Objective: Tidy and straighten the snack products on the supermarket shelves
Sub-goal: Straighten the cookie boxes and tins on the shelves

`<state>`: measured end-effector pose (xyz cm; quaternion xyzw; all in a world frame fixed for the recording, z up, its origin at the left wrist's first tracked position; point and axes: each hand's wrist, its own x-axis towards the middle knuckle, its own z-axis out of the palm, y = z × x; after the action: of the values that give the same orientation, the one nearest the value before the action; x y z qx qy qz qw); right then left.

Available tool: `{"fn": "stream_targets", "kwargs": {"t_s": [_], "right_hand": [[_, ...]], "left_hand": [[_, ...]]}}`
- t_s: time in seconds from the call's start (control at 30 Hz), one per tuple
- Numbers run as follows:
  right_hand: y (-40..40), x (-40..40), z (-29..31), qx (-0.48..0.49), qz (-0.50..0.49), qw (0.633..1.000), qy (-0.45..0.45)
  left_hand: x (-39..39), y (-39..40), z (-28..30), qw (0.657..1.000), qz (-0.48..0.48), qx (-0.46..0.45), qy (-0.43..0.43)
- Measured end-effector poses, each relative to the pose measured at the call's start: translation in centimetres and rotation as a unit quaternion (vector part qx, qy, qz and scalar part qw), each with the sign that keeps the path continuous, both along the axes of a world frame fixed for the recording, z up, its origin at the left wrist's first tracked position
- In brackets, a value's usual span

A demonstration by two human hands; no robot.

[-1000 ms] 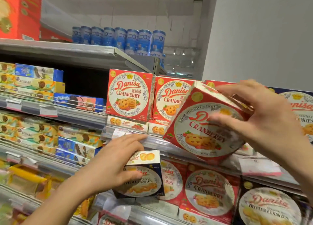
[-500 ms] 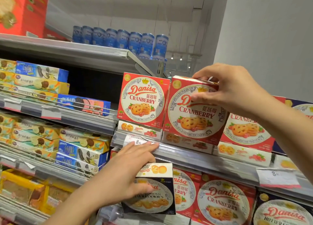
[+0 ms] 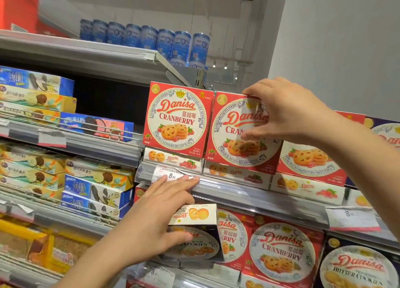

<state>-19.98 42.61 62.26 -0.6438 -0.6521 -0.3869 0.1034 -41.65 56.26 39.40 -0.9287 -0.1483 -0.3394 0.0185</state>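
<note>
Nearest the camera, at about 7 o'clock, the left hand (image 3: 155, 220) is laid over the dark butter cookie box (image 3: 194, 233) on the lower shelf: thumb across its front face, fingers stretched along the top, tips touching the shelf rail (image 3: 238, 189) by the 8.90 price tag (image 3: 171, 175). So more of a steadying press than a full wrap.

Further up at 2 o'clock, the red cranberry box (image 3: 233, 140) is pinched by the right hand (image 3: 281, 114), fingers curled over the top edge, thumb on the front. It's seated on the middle shelf, touching the upright cranberry box (image 3: 176, 118) to its left, and looks tilted slightly.

Handling guess: thin glossy cardboard, light, stiff enough to slide but easily dented at corners, contents crumbly. Best held by the top edge and side, not squeezed at the face. The gloss could be slippery.

Shelves are metal with clear plastic rails, tightly stocked; flat boxes are laid under the upright ones. At 9 o'clock sandwich biscuit packs (image 3: 65, 105) are stacked. Farthest back at 12 o'clock, blue tins (image 3: 151, 40) are lined on the top shelf, a pale wall to the right.
</note>
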Motion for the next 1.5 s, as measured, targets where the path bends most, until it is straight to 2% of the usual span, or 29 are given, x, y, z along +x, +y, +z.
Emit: {"fn": "stream_targets", "kwargs": {"t_s": [0.1,0.3,0.83,1.0,1.23,1.5], "right_hand": [[0.0,0.0,-0.5,0.009,-0.017,0.998,-0.052],[0.5,0.1,-0.9,0.023,0.039,0.999,0.009],[1.8,1.0,-1.2,0.019,-0.003,0.999,-0.030],[-0.5,2.6,0.3,0.063,0.011,0.998,0.024],[-3.2,7.3,1.1,0.064,-0.067,0.995,0.032],[-5.0,9.4,0.6,0.055,0.016,0.989,0.134]], "left_hand": [[0.1,0.1,-0.2,1.000,-0.003,-0.004,-0.011],[0.2,0.2,-0.4,0.999,-0.014,-0.006,-0.034],[0.2,-0.3,-0.5,0.999,-0.013,-0.027,-0.041],[0.4,-0.4,-0.7,0.998,-0.016,-0.031,-0.051],[0.6,-0.3,-1.0,0.996,-0.026,-0.044,-0.070],[1.0,-0.6,-1.1,0.996,-0.019,-0.047,-0.076]]}}
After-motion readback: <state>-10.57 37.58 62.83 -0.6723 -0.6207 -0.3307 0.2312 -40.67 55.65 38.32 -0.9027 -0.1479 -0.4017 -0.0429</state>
